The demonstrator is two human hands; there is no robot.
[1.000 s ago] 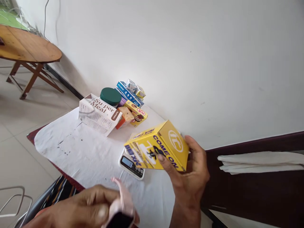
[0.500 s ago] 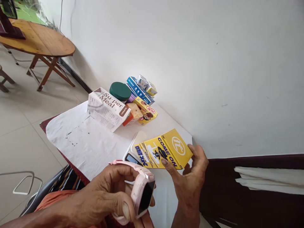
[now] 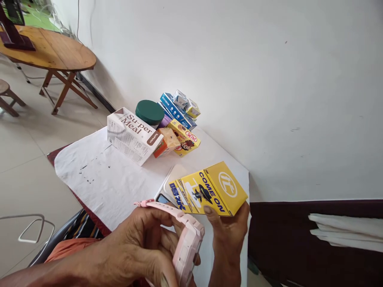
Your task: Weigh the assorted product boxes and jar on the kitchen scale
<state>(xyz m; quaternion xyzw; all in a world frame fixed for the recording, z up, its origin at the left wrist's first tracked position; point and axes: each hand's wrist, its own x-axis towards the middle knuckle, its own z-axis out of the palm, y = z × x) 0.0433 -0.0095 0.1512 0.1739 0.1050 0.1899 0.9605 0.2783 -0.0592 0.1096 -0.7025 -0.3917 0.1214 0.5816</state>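
My left hand (image 3: 128, 247) is closed around a pink smartwatch (image 3: 190, 247), thumb on its near side. The pink strap arches over my fingers, and the screen is mostly turned away. My right hand (image 3: 229, 235) grips a yellow box (image 3: 200, 193) marked "COME ON", with the thumb on its front face and the other fingers mostly hidden behind it. Tilted, the box covers part of a white device (image 3: 175, 175) with a small dark display, like a kitchen scale, on the table. I cannot tell whether the box touches it.
Farther back on the white-covered table (image 3: 92, 167) stand a Su-per Meal box (image 3: 131, 135), a green-lidded tub (image 3: 149, 112), an orange packet (image 3: 167, 141), a yellow snack box (image 3: 185, 137) and stacked blue boxes (image 3: 178, 111). A wall borders the table. A wooden table (image 3: 60, 50) stands at far left.
The watch has turned in my left hand, so its screen shows less and its side more. My right hand has shifted lower on the yellow box, its fingers now more beneath and behind it.
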